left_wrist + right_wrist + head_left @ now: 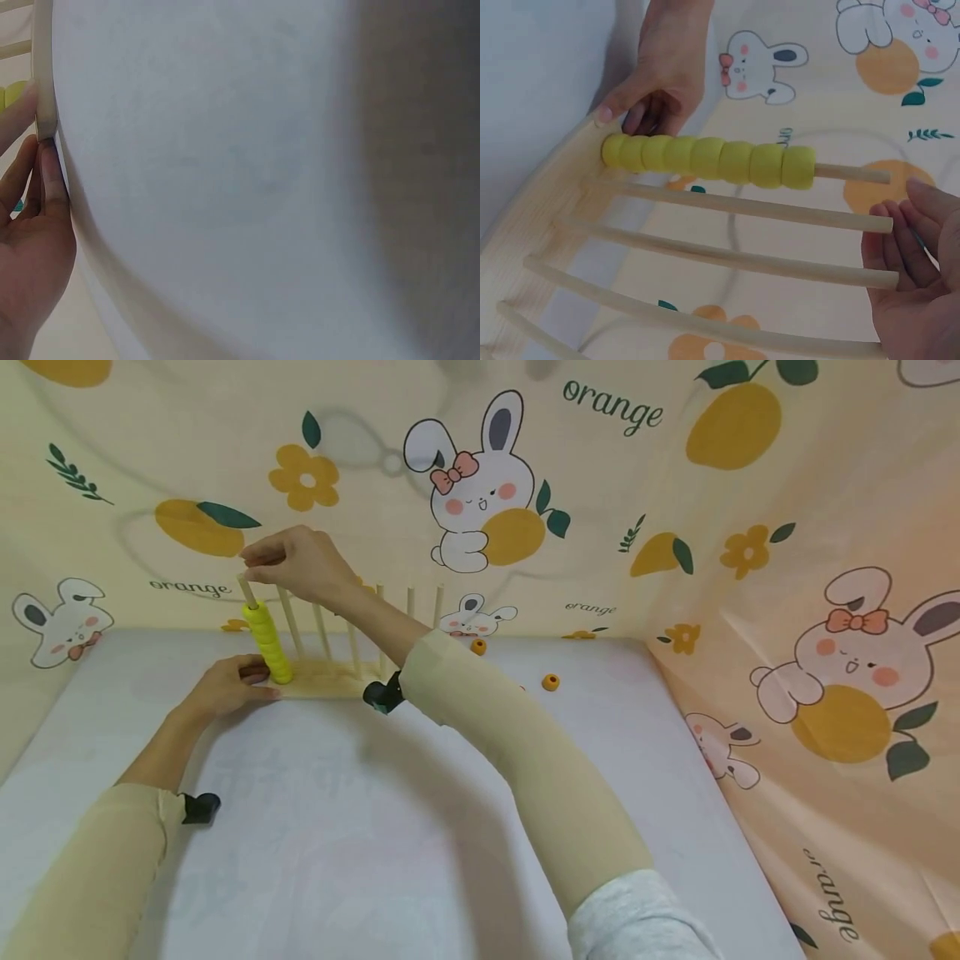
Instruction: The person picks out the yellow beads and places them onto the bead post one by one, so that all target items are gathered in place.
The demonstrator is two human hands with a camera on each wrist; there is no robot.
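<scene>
A wooden peg rack (pixel 330 681) stands at the back left, a flat base with a row of upright pegs. Yellow beads (pixel 712 159) are stacked on its leftmost peg (pixel 855 172), whose top end sticks out bare. My left hand (pixel 232 685) grips the left end of the base; in the left wrist view the thumb lies on one face and fingertips (pixel 51 169) press at the other. Up at the top of the beaded peg is my right hand (pixel 303 564), its fingers loosely bent and no bead showing between them.
To the right of the rack, an orange bead (pixel 478 646) and another orange bead (pixel 551 682) lie on the white table (pixel 360 843). A sliver of orange shows beside my right sleeve (pixel 510 752). Behind the table hangs a rabbit-print cloth (pixel 360 527).
</scene>
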